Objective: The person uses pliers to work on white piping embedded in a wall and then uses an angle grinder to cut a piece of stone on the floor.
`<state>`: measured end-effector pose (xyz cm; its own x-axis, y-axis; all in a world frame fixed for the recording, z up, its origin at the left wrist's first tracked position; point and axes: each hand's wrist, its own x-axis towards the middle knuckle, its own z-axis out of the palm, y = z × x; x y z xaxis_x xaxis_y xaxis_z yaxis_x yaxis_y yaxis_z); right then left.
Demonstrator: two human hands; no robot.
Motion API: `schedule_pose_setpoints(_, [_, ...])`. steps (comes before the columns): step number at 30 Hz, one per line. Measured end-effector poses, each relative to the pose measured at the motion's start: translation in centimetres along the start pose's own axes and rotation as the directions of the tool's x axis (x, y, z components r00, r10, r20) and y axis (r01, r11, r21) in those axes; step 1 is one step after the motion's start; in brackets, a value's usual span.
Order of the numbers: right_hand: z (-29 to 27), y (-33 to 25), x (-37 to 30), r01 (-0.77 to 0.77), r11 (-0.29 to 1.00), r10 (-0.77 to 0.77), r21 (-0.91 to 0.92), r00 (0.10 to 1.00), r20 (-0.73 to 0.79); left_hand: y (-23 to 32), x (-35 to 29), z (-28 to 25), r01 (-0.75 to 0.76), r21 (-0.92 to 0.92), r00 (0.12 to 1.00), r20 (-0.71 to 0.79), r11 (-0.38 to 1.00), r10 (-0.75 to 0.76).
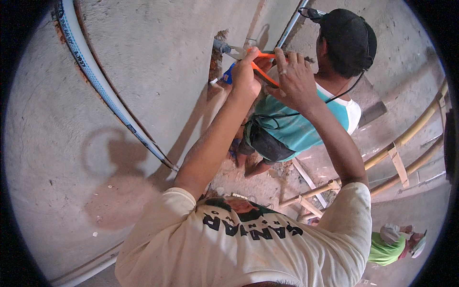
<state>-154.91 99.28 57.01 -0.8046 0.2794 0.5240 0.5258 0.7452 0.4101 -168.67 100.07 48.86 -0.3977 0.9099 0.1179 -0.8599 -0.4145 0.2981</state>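
Our left hand (pixel 245 76) and right hand (pixel 295 80) both grasp the orange-handled pliers (pixel 264 75), about 1 o'clock; their head sits at the grey fitting (pixel 222 46) in the wall (pixel 148 57), 12 o'clock, bite unclear. Risk, we'd judge: uneven pressure or poor bite lets the tool slip, so we scrape knuckles or jolt into the teal-shirted co-worker (pixel 291 126), between 2 and 3.

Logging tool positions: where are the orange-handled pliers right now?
Head view, upper centre: the orange-handled pliers are in the person's left hand and right hand, jaws toward the grey pipe fitting in the wall.
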Motion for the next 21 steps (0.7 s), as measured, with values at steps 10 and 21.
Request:
schedule_pose_setpoints(10, [3.8, 5.5, 1.3, -0.799, 0.205, -0.140, 0.566, 0.548, 0.825, 1.0, -0.8, -2.7, 0.091, 0.112, 0.987, 0.122, 0.990, -0.104])
schedule_pose_setpoints(21, [0.2, 3.2, 1.5, -0.407, 0.662, 0.118, 0.630, 0.886, 0.449, 1.3, -1.7, -1.4, -0.032, 0.272, 0.999, 0.001, 0.962, 0.033])
